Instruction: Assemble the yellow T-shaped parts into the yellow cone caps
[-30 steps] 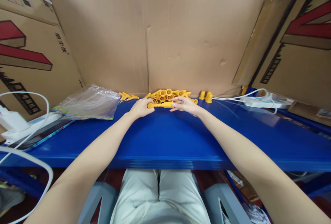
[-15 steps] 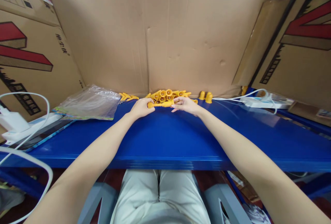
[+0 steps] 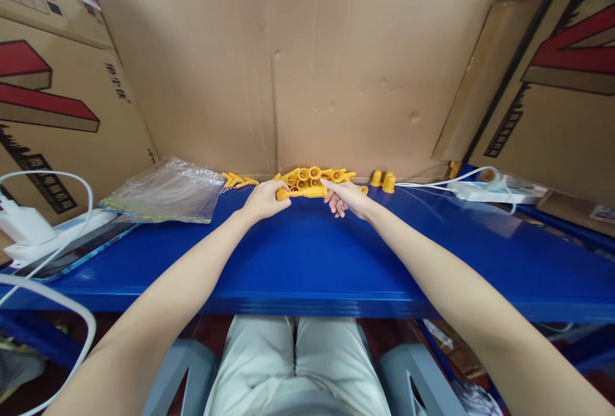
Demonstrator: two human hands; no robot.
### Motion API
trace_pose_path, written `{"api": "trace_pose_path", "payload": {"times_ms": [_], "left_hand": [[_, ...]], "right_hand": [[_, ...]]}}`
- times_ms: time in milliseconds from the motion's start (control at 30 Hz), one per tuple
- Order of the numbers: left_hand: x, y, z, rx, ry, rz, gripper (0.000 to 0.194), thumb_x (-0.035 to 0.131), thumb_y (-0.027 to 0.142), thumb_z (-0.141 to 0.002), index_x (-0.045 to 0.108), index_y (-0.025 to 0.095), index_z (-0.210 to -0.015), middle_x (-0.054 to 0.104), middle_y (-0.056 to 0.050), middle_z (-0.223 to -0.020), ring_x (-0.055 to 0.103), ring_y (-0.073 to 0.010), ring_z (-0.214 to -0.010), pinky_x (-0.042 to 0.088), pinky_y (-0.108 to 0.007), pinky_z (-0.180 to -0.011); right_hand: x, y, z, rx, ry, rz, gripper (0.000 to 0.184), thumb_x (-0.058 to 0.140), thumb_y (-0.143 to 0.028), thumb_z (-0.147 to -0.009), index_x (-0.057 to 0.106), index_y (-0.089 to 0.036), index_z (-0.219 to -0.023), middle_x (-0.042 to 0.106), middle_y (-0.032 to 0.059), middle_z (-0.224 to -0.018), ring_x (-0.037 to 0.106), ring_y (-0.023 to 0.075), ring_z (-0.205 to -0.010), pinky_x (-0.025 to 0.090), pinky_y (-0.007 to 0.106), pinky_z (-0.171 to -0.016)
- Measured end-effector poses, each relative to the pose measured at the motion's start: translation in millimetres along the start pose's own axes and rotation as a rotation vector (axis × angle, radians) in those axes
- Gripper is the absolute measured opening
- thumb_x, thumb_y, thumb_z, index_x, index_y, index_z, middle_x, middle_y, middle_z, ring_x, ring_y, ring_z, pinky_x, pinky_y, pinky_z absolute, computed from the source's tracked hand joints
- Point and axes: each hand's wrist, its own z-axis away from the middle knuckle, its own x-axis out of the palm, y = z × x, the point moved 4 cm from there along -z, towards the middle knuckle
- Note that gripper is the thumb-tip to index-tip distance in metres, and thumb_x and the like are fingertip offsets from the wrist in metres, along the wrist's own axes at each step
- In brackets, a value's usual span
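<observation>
A long yellow plastic piece lies level between both hands, just above the blue shelf top. My left hand is closed round its left end. My right hand pinches its right end with thumb and forefinger, the other fingers curled downward. Directly behind the hands sits a pile of several yellow plastic parts against the cardboard wall. Two yellow caps stand upright to the right of the pile. A few loose yellow pieces lie to its left.
A clear plastic bag lies at the left of the shelf. A white charger and cable rest on a dark flat device at far left. A white power strip with cable sits at the right. Cardboard boxes flank both sides.
The yellow piece and both hands have lifted slightly toward the pile. My right hand has turned, its fingers now curled down instead of stretched along the piece.
</observation>
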Motion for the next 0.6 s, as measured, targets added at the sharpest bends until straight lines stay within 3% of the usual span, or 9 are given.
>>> {"api": "trace_pose_path", "payload": {"times_ms": [167,300,400,467,600], "left_hand": [[1.2,-2.4,-2.1,-0.026,0.005,0.026,0.027,0.058,0.026,-0.068,0.068,0.017,-0.090,0.067,-0.004,-0.082,0.061,-0.0201,-0.078,0.045,-0.030,-0.075],[3.9,-5.4,-3.7,-0.083,-0.023,0.052,0.028,0.059,0.028,-0.067,0.067,0.017,-0.092,0.065,-0.002,-0.075,0.059,-0.0189,-0.073,0.043,-0.028,-0.069],[5.3,-7.6,-3.9,-0.114,-0.047,0.069,0.027,0.059,0.029,-0.067,0.066,0.017,-0.090,0.063,-0.001,-0.071,0.058,-0.0176,-0.068,0.040,-0.027,-0.064],[6.0,-8.5,-3.7,-0.126,-0.064,0.076,0.026,0.060,0.029,-0.067,0.065,0.017,-0.089,0.063,0.000,-0.070,0.057,-0.0169,-0.066,0.039,-0.027,-0.063],[6.1,-8.0,-3.0,-0.114,-0.077,0.090,0.027,0.063,0.036,-0.068,0.064,0.018,-0.088,0.062,-0.001,-0.071,0.057,-0.0173,-0.068,0.038,-0.027,-0.064]], "right_hand": [[-2.1,2.6,-2.8,0.028,0.012,0.036,0.057,0.048,-0.070,-0.084,0.056,-0.017,-0.065,0.055,0.0028,-0.040,0.044,0.0084,-0.027,0.036,0.018,-0.026],[-7.0,5.3,-2.2,0.022,-0.059,0.058,0.059,0.045,-0.071,-0.085,0.062,-0.014,-0.086,0.068,0.0090,-0.063,0.055,0.0105,-0.036,0.047,0.021,-0.034],[-10.6,3.7,-2.0,-0.095,-0.104,0.053,0.053,0.064,-0.054,-0.083,0.056,-0.019,-0.123,0.070,0.0132,-0.106,0.068,0.0131,-0.060,0.057,0.023,-0.050],[-11.6,2.9,-3.5,-0.187,-0.136,0.094,0.065,0.074,-0.038,-0.079,0.047,-0.027,-0.137,0.063,0.0120,-0.124,0.070,0.0132,-0.073,0.059,0.024,-0.060],[-12.8,4.7,-9.4,-0.271,-0.143,0.193,0.055,0.072,-0.026,-0.081,0.055,-0.026,-0.133,0.063,0.0099,-0.121,0.070,0.0118,-0.074,0.058,0.023,-0.064]]}}
